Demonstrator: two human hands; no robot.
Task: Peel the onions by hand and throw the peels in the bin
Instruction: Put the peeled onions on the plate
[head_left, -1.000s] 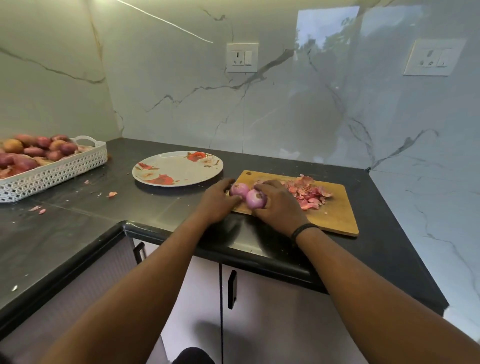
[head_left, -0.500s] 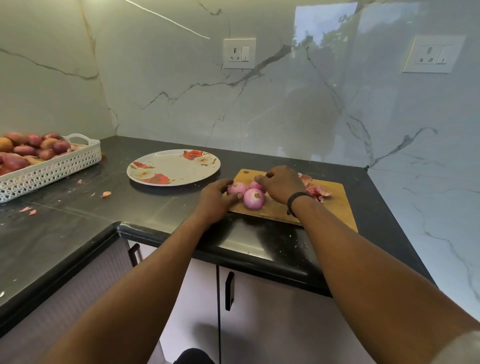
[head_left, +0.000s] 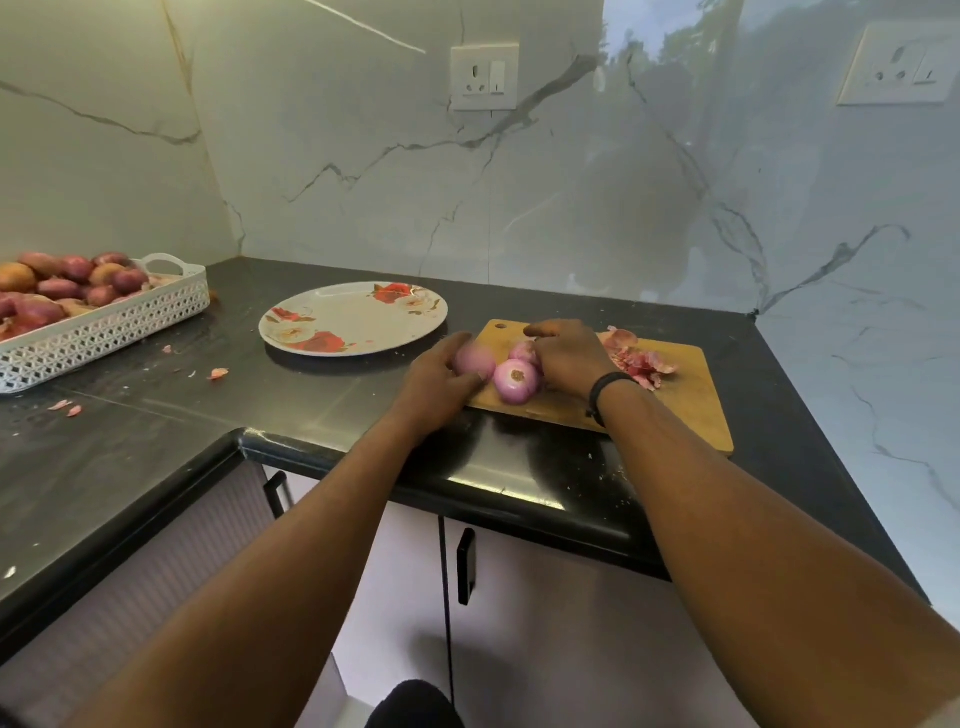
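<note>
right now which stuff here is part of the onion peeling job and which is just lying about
Part of the job:
peeled onions
peel pile
cutting board
basket of unpeeled onions
left hand
right hand

Just lying about:
floral plate
wall sockets
cabinet handles

1. The left hand (head_left: 441, 376) curls around a peeled onion (head_left: 475, 361) at the left end of the cutting board (head_left: 691, 410).
2. The right hand (head_left: 563, 356) covers a second onion (head_left: 522, 351); a third onion (head_left: 516, 381) lies between the hands.
3. Peels (head_left: 641, 364) are heaped on the board behind the right wrist.
4. A flowered plate (head_left: 353, 317) and a white basket (head_left: 104, 332) of unpeeled onions (head_left: 67, 283) sit on the dark surface (head_left: 156, 441).
</note>
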